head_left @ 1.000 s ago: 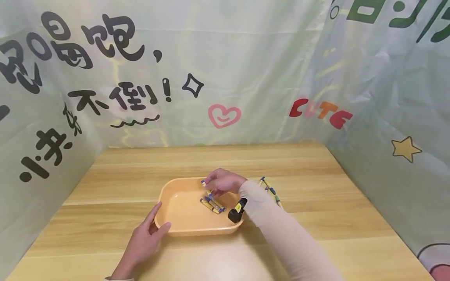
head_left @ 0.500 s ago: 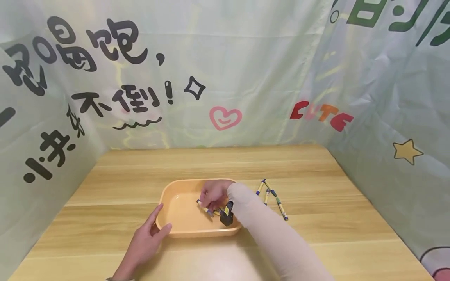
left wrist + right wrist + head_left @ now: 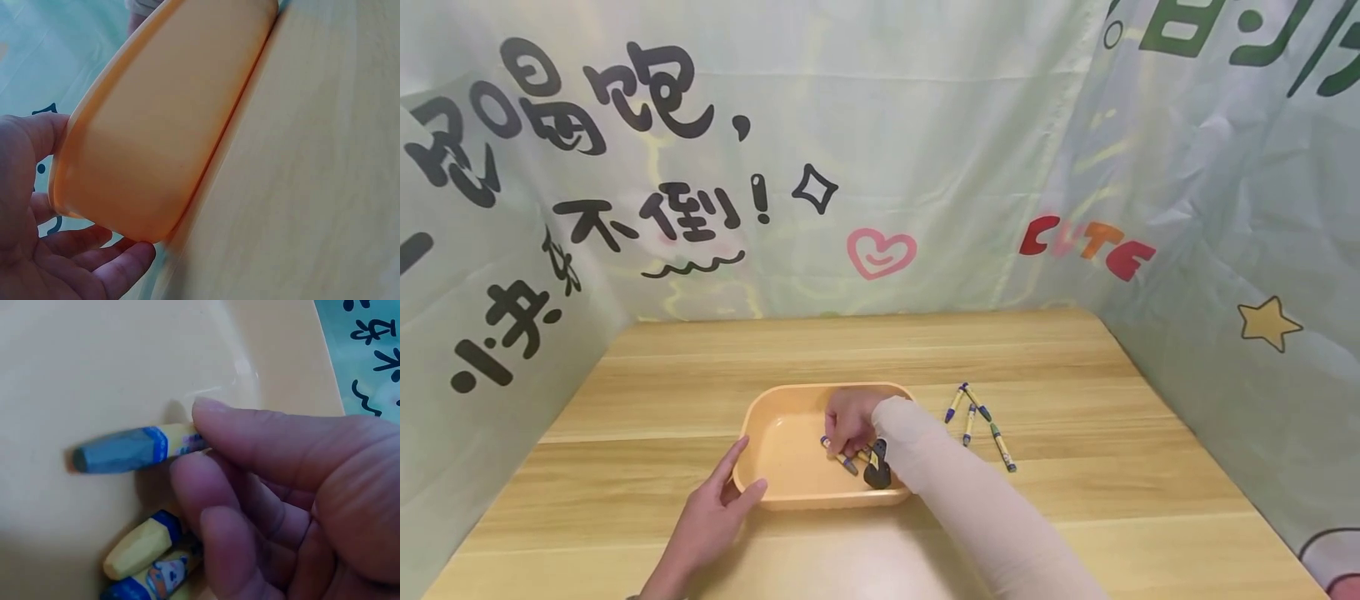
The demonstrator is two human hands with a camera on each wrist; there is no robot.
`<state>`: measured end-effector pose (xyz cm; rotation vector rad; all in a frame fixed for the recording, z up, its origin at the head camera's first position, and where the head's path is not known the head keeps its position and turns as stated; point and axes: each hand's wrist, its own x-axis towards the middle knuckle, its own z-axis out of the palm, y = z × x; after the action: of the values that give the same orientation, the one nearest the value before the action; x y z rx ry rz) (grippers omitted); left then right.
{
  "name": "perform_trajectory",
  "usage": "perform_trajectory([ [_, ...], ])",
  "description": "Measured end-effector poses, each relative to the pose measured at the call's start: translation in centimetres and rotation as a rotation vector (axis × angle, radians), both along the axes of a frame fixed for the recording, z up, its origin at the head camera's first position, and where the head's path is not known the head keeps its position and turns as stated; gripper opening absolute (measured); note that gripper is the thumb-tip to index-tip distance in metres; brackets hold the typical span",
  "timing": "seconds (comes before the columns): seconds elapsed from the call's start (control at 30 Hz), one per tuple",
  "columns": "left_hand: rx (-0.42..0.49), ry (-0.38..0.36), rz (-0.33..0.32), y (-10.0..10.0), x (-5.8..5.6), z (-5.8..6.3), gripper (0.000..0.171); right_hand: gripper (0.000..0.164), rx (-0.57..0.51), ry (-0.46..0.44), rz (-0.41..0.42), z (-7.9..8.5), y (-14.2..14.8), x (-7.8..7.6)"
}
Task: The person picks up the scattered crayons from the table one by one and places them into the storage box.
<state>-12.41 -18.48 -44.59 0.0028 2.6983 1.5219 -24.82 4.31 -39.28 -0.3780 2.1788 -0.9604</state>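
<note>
My left hand (image 3: 706, 521) holds the near left corner of an orange plastic tray (image 3: 820, 502). In the left wrist view the thumb is on the tray's rim and the fingers curl against its outer wall. Inside the tray, toward its right half, my right hand (image 3: 852, 419) pinches a grey-blue crayon (image 3: 119, 451) with a yellow wrapper between thumb and fingers. Beneath those fingers lie a pale yellow crayon (image 3: 140, 550) and a blue-ended crayon (image 3: 169, 575), partly hidden by the hand.
Several crayons (image 3: 1002, 447) lie on the wooden table (image 3: 1075, 500) just right of the tray. A black wrist camera (image 3: 877, 467) on my right wrist covers part of the tray. Printed cloth walls (image 3: 955, 125) enclose the table at the back and sides.
My right hand has come down and toward me inside the tray with the crayon, which now lies low beside the others. The left hand keeps its hold on the tray.
</note>
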Motion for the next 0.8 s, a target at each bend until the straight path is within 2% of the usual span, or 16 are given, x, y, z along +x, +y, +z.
perform_trajectory([
  [0.17,0.009,0.003,0.003,-0.1,0.0,0.0,0.072,0.01,-0.031,-0.006,0.01,0.0,0.0,-0.2],
  [0.3,0.013,0.005,0.004,-0.1,0.0,0.1,0.072,0.012,-0.01,0.057,0.056,0.2,0.4,-0.9],
  [0.4,0.009,-0.005,0.009,0.0,0.1,0.1,0.071,0.011,-0.007,0.098,0.057,0.5,1.2,-1.4],
  [0.47,0.002,-0.008,0.011,0.1,0.1,0.1,0.071,0.012,-0.035,0.091,0.041,0.9,1.8,-1.7],
  [0.63,-0.014,-0.004,0.002,0.0,0.1,0.2,0.07,0.025,-0.155,0.046,0.023,1.8,4.1,-2.2],
  [0.8,-0.004,-0.002,-0.003,-0.1,0.1,0.1,0.071,0.025,-0.253,0.012,-0.014,2.6,6.8,-2.5],
])
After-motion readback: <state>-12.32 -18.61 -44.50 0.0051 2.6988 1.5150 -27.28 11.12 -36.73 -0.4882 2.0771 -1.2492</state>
